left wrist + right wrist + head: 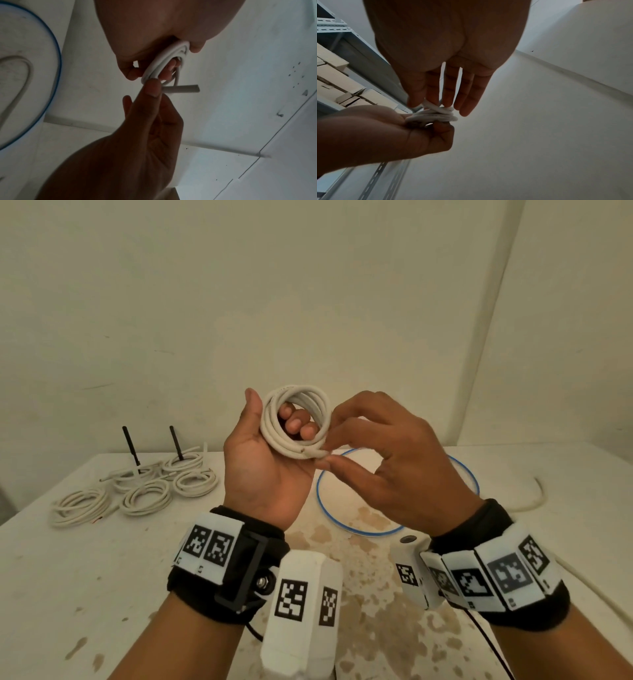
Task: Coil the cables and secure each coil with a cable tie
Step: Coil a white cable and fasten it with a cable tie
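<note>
Nearly Wound: White Cable Coil Held Aloft, Loose End Pinched

Up above the stained surface [102,559], the left hand [263,470] has its fingers curled through the white cable coil [294,419], gripping the turns against the palm. The right hand [394,463] pinches the cable's free end [317,454] between thumb and forefinger, just beside the coil's lower edge. The cable looks light but fairly stiff and springy, so the turns would likely open up if released; holding across all the turns at one spot seems wisest while a tie goes round. Five finished coils [144,487] lie at the far left, near two black cable ties [132,446]. No tie is on the held coil yet.
</note>
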